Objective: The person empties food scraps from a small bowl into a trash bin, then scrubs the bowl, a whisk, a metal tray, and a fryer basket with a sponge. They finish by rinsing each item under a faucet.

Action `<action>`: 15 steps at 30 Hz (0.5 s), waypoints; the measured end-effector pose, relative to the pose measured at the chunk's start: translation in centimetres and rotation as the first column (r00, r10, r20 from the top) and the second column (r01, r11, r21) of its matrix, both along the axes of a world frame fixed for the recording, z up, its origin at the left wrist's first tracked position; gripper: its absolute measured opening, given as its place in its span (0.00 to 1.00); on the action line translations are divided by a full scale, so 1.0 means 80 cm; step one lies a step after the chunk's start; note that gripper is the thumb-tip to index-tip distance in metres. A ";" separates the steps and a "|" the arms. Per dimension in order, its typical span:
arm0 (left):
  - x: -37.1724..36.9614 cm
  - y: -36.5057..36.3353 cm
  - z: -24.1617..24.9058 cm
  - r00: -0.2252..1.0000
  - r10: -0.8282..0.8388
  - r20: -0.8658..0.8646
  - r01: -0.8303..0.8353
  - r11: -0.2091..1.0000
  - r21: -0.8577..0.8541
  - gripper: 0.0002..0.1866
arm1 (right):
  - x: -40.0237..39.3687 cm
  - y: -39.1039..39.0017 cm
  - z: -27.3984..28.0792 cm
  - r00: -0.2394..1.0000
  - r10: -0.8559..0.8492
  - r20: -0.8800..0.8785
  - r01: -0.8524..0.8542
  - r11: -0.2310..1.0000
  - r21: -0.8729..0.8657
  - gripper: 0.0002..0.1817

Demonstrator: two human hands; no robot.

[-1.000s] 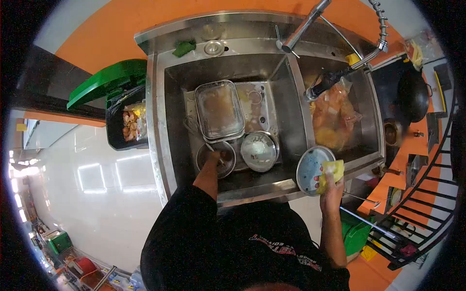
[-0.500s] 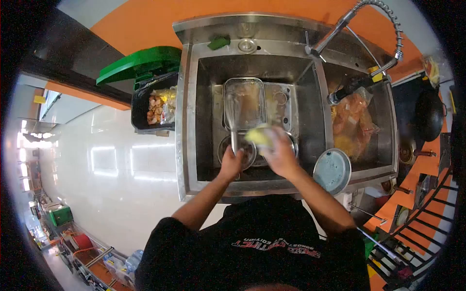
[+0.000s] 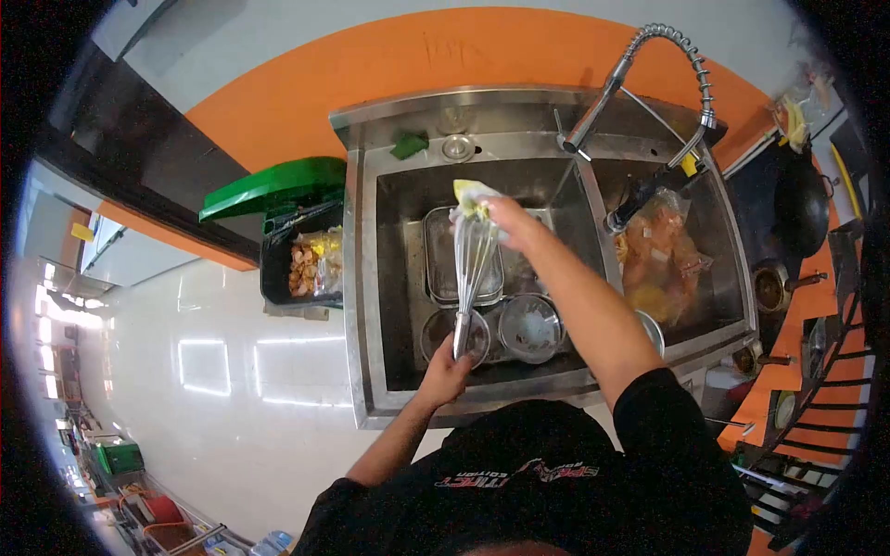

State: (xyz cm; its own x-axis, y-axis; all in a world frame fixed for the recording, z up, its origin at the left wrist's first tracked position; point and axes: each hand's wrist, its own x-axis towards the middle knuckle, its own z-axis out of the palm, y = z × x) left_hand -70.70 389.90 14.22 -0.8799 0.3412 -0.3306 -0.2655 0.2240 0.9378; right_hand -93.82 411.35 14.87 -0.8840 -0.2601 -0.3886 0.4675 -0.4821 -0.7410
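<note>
My left hand (image 3: 445,378) is closed around the metal handle of a balloon whisk (image 3: 474,264), which points away from me over the left sink basin (image 3: 394,278). At the far end of the wires, my right hand (image 3: 508,222) presses a yellow sponge (image 3: 467,192), with what looks like white foam around it, against the whisk's tip. Below the whisk lies a rectangular metal tray (image 3: 436,255). Two round bowls stand at the near side of the basin: one (image 3: 479,339) partly behind the whisk handle, the other a clear-looking bowl (image 3: 530,330) with suds inside.
In the right basin lies a plastic bag of orange-pink food (image 3: 663,246) under the spring-hose faucet (image 3: 593,120). A round pan or lid (image 3: 652,331) rests by the divider, partly behind my forearm. Left of the sink stands an open green-lidded bin (image 3: 278,190). A green scouring pad (image 3: 409,145) lies on the back ledge.
My right hand has moved the sponge up and left onto the whisk's wire end. The whisk now sits higher, over the tray. The camera view has tilted, uncovering the sudsy bowl.
</note>
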 end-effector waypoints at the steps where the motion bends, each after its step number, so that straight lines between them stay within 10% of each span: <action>1: -0.002 0.004 -0.009 0.995 0.006 -0.102 0.003 0.996 0.091 0.16 | 0.002 0.002 -0.012 0.998 -0.061 0.024 0.064 0.986 -0.156 0.19; 3: -0.010 0.009 -0.012 0.979 0.016 -0.205 0.023 0.982 0.185 0.15 | 0.018 -0.001 -0.009 0.985 -0.165 0.058 0.175 0.946 -0.274 0.16; 6: -0.015 0.004 0.000 0.945 -0.139 0.297 0.039 0.947 0.319 0.12 | 0.044 -0.025 -0.028 0.926 -0.338 0.169 0.378 0.825 -0.421 0.13; 8: -0.027 0.023 0.006 0.886 -0.052 0.461 -0.145 0.912 0.383 0.10 | 0.082 -0.046 -0.026 0.882 -0.468 -0.057 0.454 0.876 -0.165 0.15; 10: -0.050 0.021 -0.015 0.801 -0.131 0.584 -0.186 0.873 0.451 0.11 | 0.118 -0.077 -0.038 0.848 -0.474 -0.237 0.509 0.603 0.615 0.17; 12: -0.062 0.026 -0.002 0.838 -0.117 0.532 -0.190 0.852 0.487 0.12 | 0.157 -0.101 -0.039 0.756 -0.469 -0.456 0.654 0.569 0.498 0.17; 14: -0.062 0.023 -0.001 0.832 -0.132 0.539 -0.120 0.905 0.408 0.17 | 0.161 -0.105 0.005 0.777 -0.619 -0.117 0.630 0.756 0.180 0.19; 15: -0.059 0.017 0.001 0.728 -0.251 0.638 -0.134 0.861 0.491 0.21 | 0.119 -0.104 -0.076 0.540 -0.702 -0.464 0.840 0.481 0.250 0.18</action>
State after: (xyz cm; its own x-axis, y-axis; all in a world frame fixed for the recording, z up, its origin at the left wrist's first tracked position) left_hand -75.44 391.30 14.31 -0.4637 0.6607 -0.5903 -0.8540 -0.1559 0.4964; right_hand -84.33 403.00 8.83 -0.7145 0.6995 0.0151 -0.1882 -0.1713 -0.9671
